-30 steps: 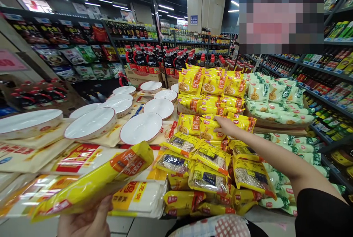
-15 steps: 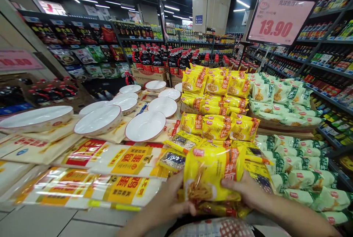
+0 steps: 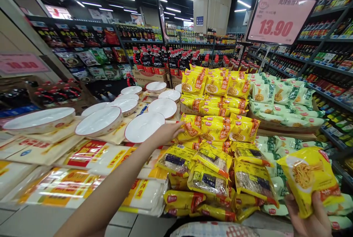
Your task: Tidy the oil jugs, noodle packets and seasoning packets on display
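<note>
My right hand (image 3: 309,213) clasped a yellow packet (image 3: 309,174); my left hand (image 3: 171,133), grip unclear, touched a displayed packet (image 3: 192,128), seemingly arranging it, the next move wanting gentle pressure.

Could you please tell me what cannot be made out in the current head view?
In the head view:
Back of the yellow packet in the right hand: faces away.
Left hand at the stacked packet: blurred, so grip or mere touch is unclear.
Parts of the flat packs: behind the left forearm.
Small print on the pink sign: too small.
Rest of the checked cloth: cut off below.
</note>
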Available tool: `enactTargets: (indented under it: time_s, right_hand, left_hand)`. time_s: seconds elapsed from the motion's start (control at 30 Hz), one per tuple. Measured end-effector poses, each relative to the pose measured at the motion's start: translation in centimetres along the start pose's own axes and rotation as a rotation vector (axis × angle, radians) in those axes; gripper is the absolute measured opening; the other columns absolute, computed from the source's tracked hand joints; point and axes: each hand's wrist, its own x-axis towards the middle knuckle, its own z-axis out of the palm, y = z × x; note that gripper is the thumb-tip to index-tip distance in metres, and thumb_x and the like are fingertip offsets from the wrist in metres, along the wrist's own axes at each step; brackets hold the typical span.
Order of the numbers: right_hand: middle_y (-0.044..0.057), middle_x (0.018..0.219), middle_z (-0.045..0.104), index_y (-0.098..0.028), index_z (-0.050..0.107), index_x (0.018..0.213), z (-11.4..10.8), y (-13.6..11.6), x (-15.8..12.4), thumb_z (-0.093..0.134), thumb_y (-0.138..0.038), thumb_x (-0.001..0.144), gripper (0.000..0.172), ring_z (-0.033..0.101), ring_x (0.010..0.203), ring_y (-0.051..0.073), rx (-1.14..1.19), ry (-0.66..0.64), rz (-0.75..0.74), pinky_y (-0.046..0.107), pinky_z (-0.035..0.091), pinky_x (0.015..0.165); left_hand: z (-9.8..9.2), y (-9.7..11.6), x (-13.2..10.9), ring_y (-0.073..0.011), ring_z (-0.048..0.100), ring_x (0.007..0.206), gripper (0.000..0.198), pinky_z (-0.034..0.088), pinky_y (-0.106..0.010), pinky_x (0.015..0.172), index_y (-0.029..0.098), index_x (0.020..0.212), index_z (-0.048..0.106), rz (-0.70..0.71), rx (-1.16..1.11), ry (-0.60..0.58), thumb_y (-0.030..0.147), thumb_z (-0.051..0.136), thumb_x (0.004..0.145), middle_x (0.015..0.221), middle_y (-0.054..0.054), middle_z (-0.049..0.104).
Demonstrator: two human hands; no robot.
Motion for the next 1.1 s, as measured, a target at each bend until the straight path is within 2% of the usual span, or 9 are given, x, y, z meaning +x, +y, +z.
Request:
enactTargets:
  time_s: [0.13, 0.23, 0.4, 0.6, 0.73, 0.87, 0.93, 1.0, 1.1]
  right_hand:
    - [0.004, 0.143, 0.060, -0.037, 0.061, 0.136, -0.2, -0.8, -0.5, 0.073, -0.050, 0.081, 0.057, 0.065, 0.112, 0.025, -0.083, 0.029, -0.092, 0.027, 0.057, 0.061]
    - [0.000, 0.144, 0.058, -0.043, 0.057, 0.140, 0.2, -0.7, -1.9, 0.070, -0.047, 0.086, 0.056, 0.055, 0.130, 0.026, -0.081, 0.051, -0.128, 0.029, 0.059, 0.070]
    - [0.000, 0.144, 0.059, -0.047, 0.041, 0.151, 0.6, 0.1, -2.6, 0.068, -0.047, 0.088, 0.068, 0.051, 0.136, 0.029, -0.105, 0.026, -0.127, 0.043, 0.062, 0.088]
    - [0.001, 0.150, 0.053, -0.044, 0.042, 0.151, -0.1, 0.2, -1.5, 0.074, -0.043, 0.082, 0.077, 0.044, 0.142, 0.034, -0.085, 0.076, -0.113, 0.045, 0.064, 0.085]
    - [0.005, 0.146, 0.056, -0.038, 0.048, 0.148, 0.0, 0.0, -1.4, 0.079, -0.045, 0.076, 0.079, 0.043, 0.143, 0.038, -0.080, 0.084, -0.109, 0.053, 0.062, 0.089]
    - [0.006, 0.140, 0.061, -0.034, 0.057, 0.140, 0.2, 0.0, -1.3, 0.081, -0.045, 0.073, 0.071, 0.047, 0.139, 0.037, -0.089, 0.101, -0.098, 0.058, 0.059, 0.096]
    - [0.005, 0.137, 0.063, -0.033, 0.060, 0.136, 0.1, 0.1, -1.3, 0.081, -0.046, 0.073, 0.068, 0.049, 0.138, 0.036, -0.112, 0.099, -0.102, 0.059, 0.058, 0.098]
    - [0.004, 0.137, 0.063, -0.034, 0.059, 0.138, 0.1, 0.3, -1.2, 0.082, -0.047, 0.072, 0.071, 0.051, 0.135, 0.036, -0.124, 0.116, -0.107, 0.059, 0.058, 0.098]
    - [0.003, 0.142, 0.060, -0.039, 0.048, 0.148, 0.4, 0.6, -1.4, 0.080, -0.048, 0.075, 0.081, 0.052, 0.135, 0.036, -0.143, 0.016, -0.129, 0.057, 0.059, 0.097]
  left_hand:
    - [-1.4, 0.1, 3.3, -0.0279, 0.063, 0.118, 0.041, 0.049, -0.036, 0.095, 0.021, 0.136, 0.055, 0.058, 0.048, -0.049, 0.034, 0.033, 0.104, 0.133, -0.012, 0.064]
    - [-1.4, 1.2, 5.7, -0.0319, 0.064, 0.114, 0.041, 0.047, -0.042, 0.096, 0.020, 0.135, 0.059, 0.107, 0.111, -0.071, 0.024, 0.035, 0.100, 0.125, -0.014, 0.067]
    - [-1.0, 2.5, 8.1, -0.0348, 0.064, 0.110, 0.043, 0.046, -0.046, 0.092, 0.021, 0.134, 0.060, 0.113, 0.176, -0.066, 0.023, 0.032, 0.101, 0.116, -0.016, 0.068]
    - [-0.2, 0.7, 9.1, -0.0320, 0.061, 0.108, 0.042, 0.046, -0.044, 0.093, 0.015, 0.125, 0.057, 0.067, 0.190, -0.051, 0.040, 0.030, 0.104, 0.117, -0.018, 0.064]
    - [-0.1, -1.3, 9.4, -0.0304, 0.062, 0.099, 0.040, 0.048, -0.042, 0.085, 0.012, 0.116, 0.056, 0.023, 0.148, -0.055, 0.039, 0.029, 0.103, 0.112, -0.019, 0.063]
    - [0.6, -1.7, 9.1, -0.0309, 0.057, 0.106, 0.041, 0.045, -0.046, 0.095, 0.015, 0.113, 0.057, 0.075, 0.084, -0.034, 0.044, 0.031, 0.101, 0.115, -0.017, 0.058]
    - [0.7, -1.7, 8.8, -0.0314, 0.052, 0.116, 0.044, 0.042, -0.046, 0.103, 0.015, 0.114, 0.056, 0.122, 0.037, -0.018, 0.053, 0.039, 0.098, 0.122, -0.017, 0.053]
    - [0.6, -1.9, 8.7, -0.0312, 0.048, 0.124, 0.052, 0.040, -0.044, 0.108, 0.017, 0.119, 0.053, 0.161, -0.016, -0.027, 0.059, 0.057, 0.088, 0.131, -0.016, 0.050]
    - [0.4, -2.1, 8.9, -0.0317, 0.048, 0.131, 0.082, 0.040, -0.041, 0.110, 0.016, 0.131, 0.044, 0.171, -0.076, -0.070, 0.057, 0.078, 0.069, 0.139, -0.017, 0.047]
